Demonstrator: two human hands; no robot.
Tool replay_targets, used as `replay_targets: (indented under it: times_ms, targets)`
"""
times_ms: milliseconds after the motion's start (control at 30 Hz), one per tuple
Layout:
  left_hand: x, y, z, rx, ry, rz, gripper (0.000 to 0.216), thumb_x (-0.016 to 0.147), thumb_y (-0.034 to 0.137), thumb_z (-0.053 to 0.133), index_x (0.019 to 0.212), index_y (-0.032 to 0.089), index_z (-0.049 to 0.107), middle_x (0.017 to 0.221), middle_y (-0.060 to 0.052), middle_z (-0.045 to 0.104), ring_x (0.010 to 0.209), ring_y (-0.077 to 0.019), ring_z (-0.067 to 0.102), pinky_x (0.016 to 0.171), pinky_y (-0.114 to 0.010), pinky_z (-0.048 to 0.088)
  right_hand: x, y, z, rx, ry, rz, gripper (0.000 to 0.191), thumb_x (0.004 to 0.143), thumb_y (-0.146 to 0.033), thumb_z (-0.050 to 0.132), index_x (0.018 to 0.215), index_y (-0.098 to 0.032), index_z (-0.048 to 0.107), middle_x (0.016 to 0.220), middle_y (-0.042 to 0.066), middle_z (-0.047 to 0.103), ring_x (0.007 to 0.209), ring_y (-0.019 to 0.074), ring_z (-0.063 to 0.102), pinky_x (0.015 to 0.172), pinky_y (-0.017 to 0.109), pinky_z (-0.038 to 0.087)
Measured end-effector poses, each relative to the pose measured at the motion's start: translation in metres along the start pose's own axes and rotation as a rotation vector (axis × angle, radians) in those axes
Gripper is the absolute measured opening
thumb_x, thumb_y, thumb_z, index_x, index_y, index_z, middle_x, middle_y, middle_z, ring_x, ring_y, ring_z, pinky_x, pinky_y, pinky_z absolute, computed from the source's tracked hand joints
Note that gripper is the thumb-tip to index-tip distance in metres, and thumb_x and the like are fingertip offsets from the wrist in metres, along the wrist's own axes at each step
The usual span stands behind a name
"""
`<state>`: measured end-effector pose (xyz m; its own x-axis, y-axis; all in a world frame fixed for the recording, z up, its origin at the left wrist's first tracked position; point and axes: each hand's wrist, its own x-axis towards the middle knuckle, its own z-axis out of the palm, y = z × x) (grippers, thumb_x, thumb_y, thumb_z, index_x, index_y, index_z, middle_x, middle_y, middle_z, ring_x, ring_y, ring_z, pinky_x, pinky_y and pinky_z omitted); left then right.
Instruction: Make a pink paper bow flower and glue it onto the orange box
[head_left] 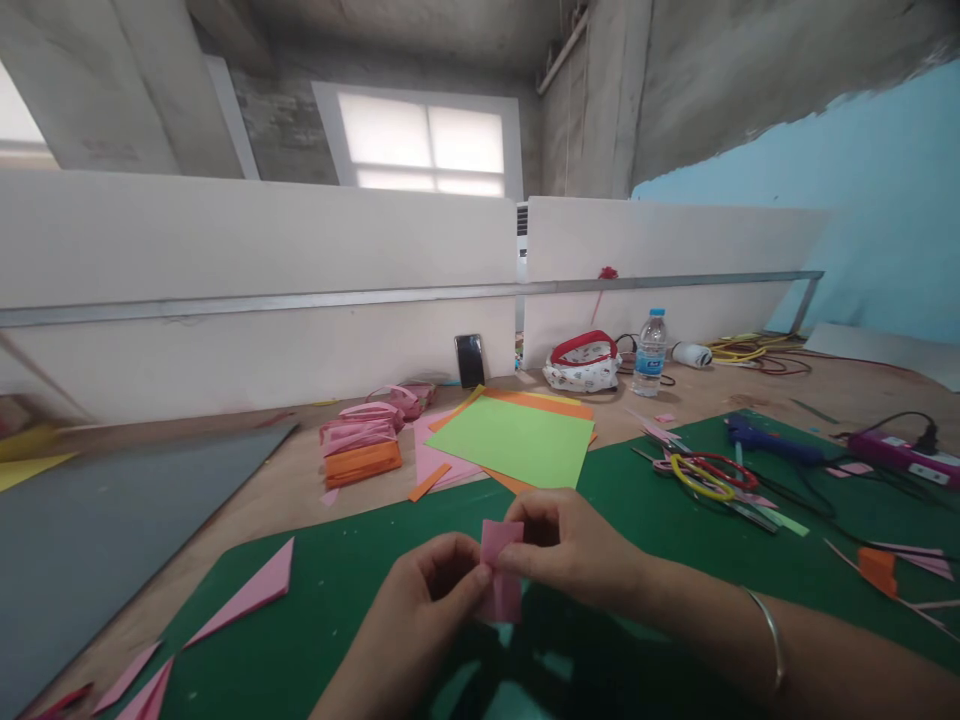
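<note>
Between my two hands, above the green cutting mat (360, 570), is a small piece of pink paper (504, 598) with a crease across it. My left hand (431, 590) pinches its left edge between thumb and fingers. From the right, my right hand (570, 540) grips its upper part, the thumb lying over the front. A silver bangle (772, 640) circles the right wrist. Left of my hands lies a folded pink paper triangle (251, 592) on the mat. Just beyond them is a stack of coloured sheets with a lime green sheet (517, 435) on top.
Bundled pink and orange paper strips (363, 463) lie at back left. Scissors with yellow and red handles (709, 475), a blue glue gun (772, 440) and a purple power strip (904, 457) with cables lie right. A water bottle (650, 360), pouch (583, 365) and phone (470, 361) stand behind.
</note>
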<state>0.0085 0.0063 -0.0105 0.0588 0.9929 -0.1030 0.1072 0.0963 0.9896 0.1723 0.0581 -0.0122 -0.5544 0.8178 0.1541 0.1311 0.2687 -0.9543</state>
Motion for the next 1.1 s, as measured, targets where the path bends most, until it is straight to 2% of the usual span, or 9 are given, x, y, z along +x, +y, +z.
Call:
replay_targets:
  times_ms: [100, 267, 367, 433, 567, 667, 767, 867, 1100]
  targets:
    - [0.0, 0.0, 0.0, 0.024, -0.054, -0.02, 0.022, 0.068, 0.037, 0.066, 0.067, 0.016, 0.064, 0.06, 0.001, 0.062, 0.055, -0.0113, 0.049, 0.051, -0.022, 0.034, 0.0, 0.002, 0.001, -0.049, 0.006, -0.034, 0.005, 0.07, -0.016, 0.062, 0.07, -0.013, 0.058, 0.062, -0.003, 0.051, 0.058, 0.0087, 0.046, 0.053, 0.02, 0.037]
    - [-0.001, 0.005, -0.002, -0.015, 0.093, -0.096, 0.016, 0.062, 0.031, 0.07, 0.062, 0.016, 0.065, 0.047, 0.005, 0.054, 0.046, -0.0078, 0.04, 0.045, -0.02, 0.026, -0.001, 0.006, 0.004, 0.102, -0.067, -0.055, 0.012, 0.07, -0.012, 0.06, 0.081, -0.014, 0.064, 0.07, -0.002, 0.057, 0.063, 0.0096, 0.052, 0.059, 0.021, 0.042]
    - [-0.001, 0.004, -0.002, -0.096, 0.055, -0.149, 0.025, 0.06, 0.039, 0.074, 0.062, 0.015, 0.066, 0.044, 0.004, 0.053, 0.043, -0.0069, 0.039, 0.044, -0.019, 0.027, -0.001, 0.003, 0.004, 0.199, -0.062, -0.003, 0.019, 0.069, -0.01, 0.059, 0.083, -0.014, 0.071, 0.069, -0.001, 0.06, 0.061, 0.0093, 0.053, 0.057, 0.021, 0.042]
    - [0.0, 0.001, -0.002, -0.21, 0.026, -0.212, 0.032, 0.058, 0.044, 0.076, 0.066, 0.014, 0.067, 0.052, 0.0, 0.059, 0.047, -0.0073, 0.045, 0.046, -0.018, 0.033, 0.0, 0.001, 0.003, 0.218, -0.053, -0.004, 0.022, 0.068, -0.01, 0.059, 0.083, -0.015, 0.074, 0.07, -0.001, 0.061, 0.062, 0.0093, 0.053, 0.056, 0.02, 0.041]
    - [0.0, -0.003, 0.0, -0.381, -0.027, -0.305, 0.035, 0.05, 0.036, 0.084, 0.071, 0.012, 0.067, 0.065, -0.003, 0.063, 0.056, -0.009, 0.056, 0.054, -0.018, 0.042, 0.001, 0.001, -0.003, 0.155, -0.124, -0.137, 0.032, 0.067, -0.004, 0.057, 0.084, -0.023, 0.076, 0.07, -0.001, 0.058, 0.067, 0.0092, 0.054, 0.058, 0.018, 0.041]
    - [0.0, -0.002, 0.0, -0.411, -0.064, -0.348, 0.029, 0.058, 0.033, 0.081, 0.073, 0.011, 0.068, 0.066, -0.003, 0.064, 0.053, -0.0063, 0.055, 0.051, -0.015, 0.043, 0.004, 0.006, -0.008, 0.047, -0.167, -0.232, 0.036, 0.067, -0.002, 0.054, 0.086, -0.023, 0.076, 0.069, 0.0, 0.059, 0.065, 0.0094, 0.055, 0.058, 0.019, 0.043]
    - [-0.001, 0.0, -0.002, -0.421, -0.052, -0.363, 0.018, 0.066, 0.024, 0.076, 0.077, 0.012, 0.07, 0.069, -0.004, 0.066, 0.055, -0.0055, 0.057, 0.055, -0.013, 0.047, 0.006, 0.011, -0.011, -0.104, -0.181, -0.316, 0.042, 0.064, 0.0, 0.049, 0.087, -0.021, 0.076, 0.066, 0.001, 0.064, 0.062, 0.0107, 0.056, 0.059, 0.021, 0.045]
    - [-0.002, 0.003, -0.003, -0.433, -0.042, -0.369, 0.015, 0.067, 0.018, 0.075, 0.081, 0.013, 0.071, 0.075, -0.004, 0.069, 0.059, -0.0068, 0.061, 0.06, -0.014, 0.049, 0.006, 0.013, -0.012, -0.165, -0.173, -0.349, 0.044, 0.062, 0.0, 0.046, 0.088, -0.02, 0.076, 0.068, 0.001, 0.068, 0.063, 0.0117, 0.058, 0.06, 0.021, 0.046]
    - [-0.007, 0.013, -0.001, -0.369, 0.014, -0.395, 0.016, 0.068, 0.02, 0.074, 0.083, 0.014, 0.071, 0.075, -0.005, 0.071, 0.064, -0.0097, 0.064, 0.058, -0.015, 0.05, 0.006, 0.011, -0.012, -0.21, -0.15, -0.387, 0.043, 0.064, -0.001, 0.045, 0.087, -0.019, 0.075, 0.07, 0.002, 0.069, 0.065, 0.0118, 0.06, 0.061, 0.021, 0.046]
